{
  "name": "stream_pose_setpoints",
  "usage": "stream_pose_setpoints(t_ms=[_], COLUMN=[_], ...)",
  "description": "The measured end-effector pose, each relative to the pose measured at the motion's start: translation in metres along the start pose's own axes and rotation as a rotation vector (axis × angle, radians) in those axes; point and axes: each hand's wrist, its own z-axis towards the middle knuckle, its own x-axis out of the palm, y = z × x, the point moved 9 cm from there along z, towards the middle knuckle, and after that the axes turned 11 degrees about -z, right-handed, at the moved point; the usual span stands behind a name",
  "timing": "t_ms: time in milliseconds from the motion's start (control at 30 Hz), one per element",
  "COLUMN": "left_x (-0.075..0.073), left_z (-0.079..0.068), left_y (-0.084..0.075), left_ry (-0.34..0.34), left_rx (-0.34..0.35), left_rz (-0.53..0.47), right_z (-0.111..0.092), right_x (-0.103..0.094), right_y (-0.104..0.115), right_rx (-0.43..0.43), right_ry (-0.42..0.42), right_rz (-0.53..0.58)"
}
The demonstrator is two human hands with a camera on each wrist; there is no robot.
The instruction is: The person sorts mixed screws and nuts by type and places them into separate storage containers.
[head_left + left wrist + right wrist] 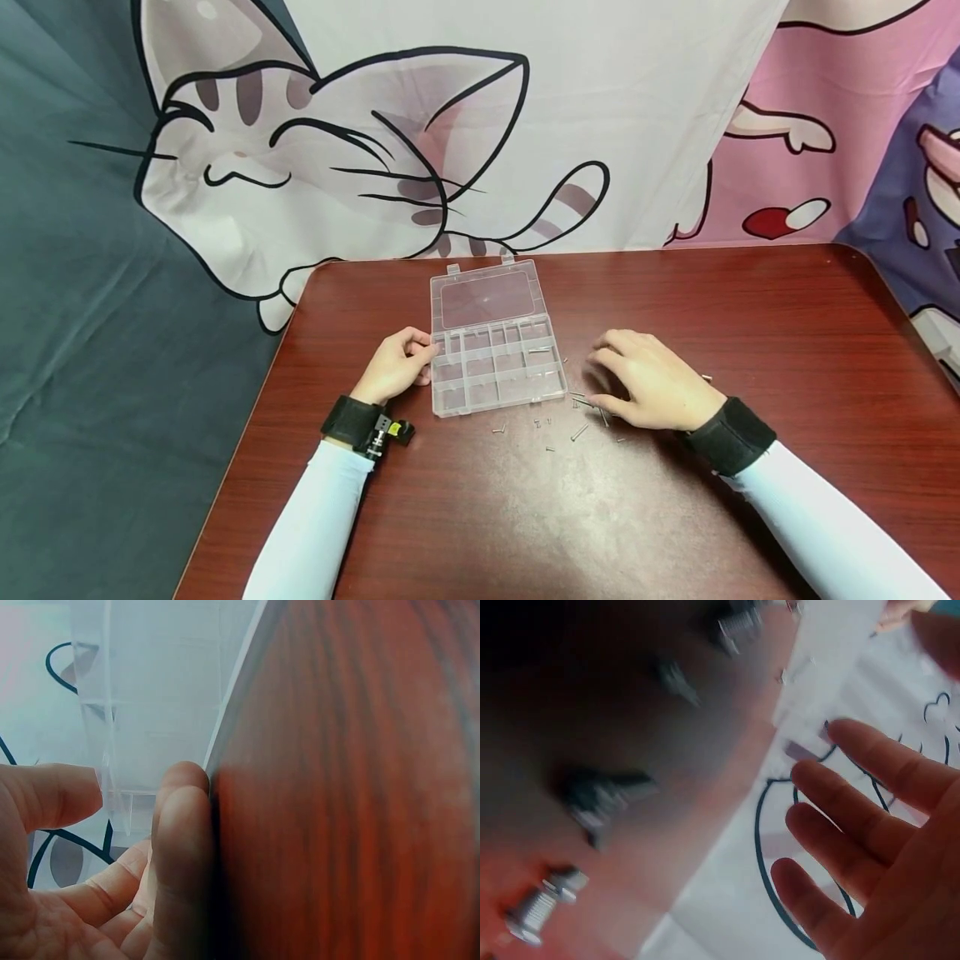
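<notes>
A clear plastic compartment box (pixel 480 390) lies on the table with its lid (pixel 491 300) folded back. In one of its right-hand compartments a small metal screw (pixel 538 350) shows. At the box's left edge is my left hand (pixel 396 358); in the left wrist view its thumb (pixel 64 796) and fingers (pixel 180 840) hold the box's side. To the right of the box, my right hand (pixel 648 379) hovers over loose screws, fingers spread and nothing between them. Several screws (pixel 541 906) appear blurred beneath it in the right wrist view.
More screws (pixel 579 432) lie scattered on the reddish-brown wooden table (pixel 787 333), in front of and right of the box. Behind the table hangs a cloth (pixel 645 108) with cartoon cats. A black band with a small device (pixel 401 431) sits on the left wrist.
</notes>
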Motion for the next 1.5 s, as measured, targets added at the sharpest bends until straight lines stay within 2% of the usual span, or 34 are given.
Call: stream_pose_setpoints(t_ms=[133,500,867,1167,1500], left_x=[-0.001,0.001,0.001,0.001,0.000], left_z=[-0.001,-0.004,-0.003,-0.003,-0.003], left_y=[-0.003,-0.006,-0.005,-0.005,-0.003], left_ry=[0.007,0.031,0.016,0.018,0.015], left_rx=[-0.004,-0.027,-0.007,-0.005,-0.002], left_rz=[0.009,0.044,0.066,0.070,0.067], right_z=[-0.007,-0.011,-0.003,0.002,0.007], right_x=[0.005,0.019,0.024,0.027,0.025], right_y=[0.010,0.025,0.025,0.024,0.019], right_rx=[-0.020,0.012,0.078,0.073,0.089], right_ry=[-0.017,0.008,0.048,0.069,0.070], right_rz=[-0.024,-0.073,-0.090,-0.097,-0.039])
